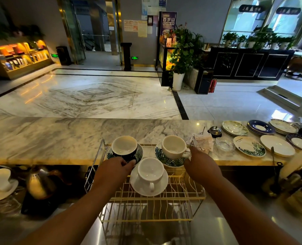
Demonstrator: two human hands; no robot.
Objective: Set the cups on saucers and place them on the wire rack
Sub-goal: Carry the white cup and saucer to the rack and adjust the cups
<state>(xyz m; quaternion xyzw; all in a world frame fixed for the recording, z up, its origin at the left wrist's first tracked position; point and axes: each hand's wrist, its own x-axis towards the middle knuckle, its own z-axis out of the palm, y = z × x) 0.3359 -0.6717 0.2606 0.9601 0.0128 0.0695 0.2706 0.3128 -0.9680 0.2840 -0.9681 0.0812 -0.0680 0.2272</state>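
Three cups stand on saucers on the gold wire rack (pixel 180 195). At the back left, a dark cup (pixel 124 145) with a white inside sits on a leaf-print saucer (pixel 139 153); my left hand (pixel 115 167) grips its near side. A cream cup (pixel 174 146) rests on another leaf-print saucer (pixel 166 160) at the back right, and my right hand (pixel 200 163) holds that saucer's right edge by the cup's handle. In front, between my hands, a white cup (pixel 150 171) sits on a plain white saucer (pixel 160 189).
Loose saucers (pixel 249 145) and plates (pixel 277 145) lie on the marble counter (pixel 58 137) to the right, beside a glass ashtray (pixel 224 144), a call bell (pixel 215 131) and paper slips. A metal kettle (pixel 40 183) and a white cup on a saucer (pixel 0 184) stand at the lower left.
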